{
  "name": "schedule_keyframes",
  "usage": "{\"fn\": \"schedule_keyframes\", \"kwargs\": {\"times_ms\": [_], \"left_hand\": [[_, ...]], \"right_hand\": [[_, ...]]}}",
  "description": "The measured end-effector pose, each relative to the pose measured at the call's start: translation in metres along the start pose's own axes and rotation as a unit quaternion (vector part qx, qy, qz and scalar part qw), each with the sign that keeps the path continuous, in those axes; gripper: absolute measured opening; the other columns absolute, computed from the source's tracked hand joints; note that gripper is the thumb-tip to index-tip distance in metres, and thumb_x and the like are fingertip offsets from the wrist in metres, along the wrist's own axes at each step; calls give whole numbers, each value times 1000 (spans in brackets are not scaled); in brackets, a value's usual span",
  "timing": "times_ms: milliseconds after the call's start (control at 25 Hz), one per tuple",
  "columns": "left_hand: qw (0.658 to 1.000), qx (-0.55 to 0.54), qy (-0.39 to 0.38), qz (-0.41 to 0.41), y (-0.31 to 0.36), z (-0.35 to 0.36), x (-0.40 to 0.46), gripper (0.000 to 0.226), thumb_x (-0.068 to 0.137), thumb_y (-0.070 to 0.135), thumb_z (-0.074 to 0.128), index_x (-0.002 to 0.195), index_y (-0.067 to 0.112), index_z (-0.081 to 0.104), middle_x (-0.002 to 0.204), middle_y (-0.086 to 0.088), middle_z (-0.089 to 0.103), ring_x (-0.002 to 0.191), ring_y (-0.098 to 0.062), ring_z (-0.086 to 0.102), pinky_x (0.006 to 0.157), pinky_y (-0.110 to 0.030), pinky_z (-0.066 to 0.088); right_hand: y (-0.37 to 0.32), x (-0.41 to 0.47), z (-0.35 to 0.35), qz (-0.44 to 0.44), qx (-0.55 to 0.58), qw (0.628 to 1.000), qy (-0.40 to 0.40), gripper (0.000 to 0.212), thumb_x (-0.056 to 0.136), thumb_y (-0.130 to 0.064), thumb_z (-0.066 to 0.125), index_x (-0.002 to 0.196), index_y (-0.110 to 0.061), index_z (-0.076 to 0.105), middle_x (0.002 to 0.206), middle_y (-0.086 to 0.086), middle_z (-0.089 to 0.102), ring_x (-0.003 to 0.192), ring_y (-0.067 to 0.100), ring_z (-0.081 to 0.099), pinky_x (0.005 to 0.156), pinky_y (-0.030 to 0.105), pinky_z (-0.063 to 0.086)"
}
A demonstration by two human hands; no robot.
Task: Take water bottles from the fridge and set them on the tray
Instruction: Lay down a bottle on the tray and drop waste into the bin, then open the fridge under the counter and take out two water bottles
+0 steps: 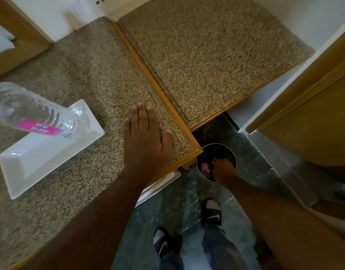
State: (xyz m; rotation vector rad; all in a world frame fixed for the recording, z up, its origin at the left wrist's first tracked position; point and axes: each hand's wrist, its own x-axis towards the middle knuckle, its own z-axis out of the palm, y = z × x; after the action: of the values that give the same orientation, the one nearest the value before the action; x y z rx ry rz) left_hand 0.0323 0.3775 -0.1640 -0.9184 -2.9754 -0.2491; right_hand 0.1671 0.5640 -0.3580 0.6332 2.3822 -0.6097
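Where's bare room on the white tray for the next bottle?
The white rectangular tray holds one clear plastic bottle with a pink label at its far end; the near end is bare. Speckled countertop beside the flat left hand is free too.

Dim, warm indoor light, with the floor [167, 207] darkest. Wide-angle bending warps the edges; left of the hand [145, 141], the bottle [29, 112] looks soft, and glare whitens the tray [41, 158].

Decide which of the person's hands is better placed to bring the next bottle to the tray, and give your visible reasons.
The right hand: it reaches down into the round container beside something pink. The left hand lies flat and empty on the counter, near the tray.
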Motion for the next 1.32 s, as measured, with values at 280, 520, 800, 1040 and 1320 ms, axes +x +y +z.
{"fn": "schedule_keyframes", "kwargs": {"times_ms": [280,520,800,1040,1320], "left_hand": [[998,-56,16,-12,-7,-20,-49,56,98,34,29,144,2,28,154,-20,30,144,-33,19,117,-51,21],[1000,18,4,22,-116,43,-260,66,95,37,36,147,1,18,157,-22,16,146,-36,12,118,-55,8],[970,8,-206,-131,-279,147,-359,65,93,33,49,141,-6,32,145,-30,40,135,-43,37,115,-52,28],[972,-4,-199,-123,-316,206,-336,62,90,42,46,136,1,37,135,-22,45,125,-39,40,107,-46,33],[980,24,-139,-143,-311,224,-340,63,82,42,49,132,3,39,129,-19,46,119,-39,41,103,-49,35]], "right_hand": [[0,-103,57,89,37,995,-17,27,93,-12,45,117,-10,58,113,13,63,99,26,60,84,33,50],[-105,-139,155,-3,30,1000,-9,28,95,-21,47,120,-14,58,125,12,61,111,25,58,94,32,43],[-252,-81,226,-254,-23,954,156,43,76,-8,76,113,9,62,113,32,63,105,46,60,89,56,49],[-271,-42,241,-303,-160,932,122,52,84,-34,63,123,-2,52,127,23,52,115,41,46,98,48,41],[-273,-34,243,-299,-255,908,145,61,80,-49,55,125,-7,48,122,19,49,107,38,45,87,45,43]]}}
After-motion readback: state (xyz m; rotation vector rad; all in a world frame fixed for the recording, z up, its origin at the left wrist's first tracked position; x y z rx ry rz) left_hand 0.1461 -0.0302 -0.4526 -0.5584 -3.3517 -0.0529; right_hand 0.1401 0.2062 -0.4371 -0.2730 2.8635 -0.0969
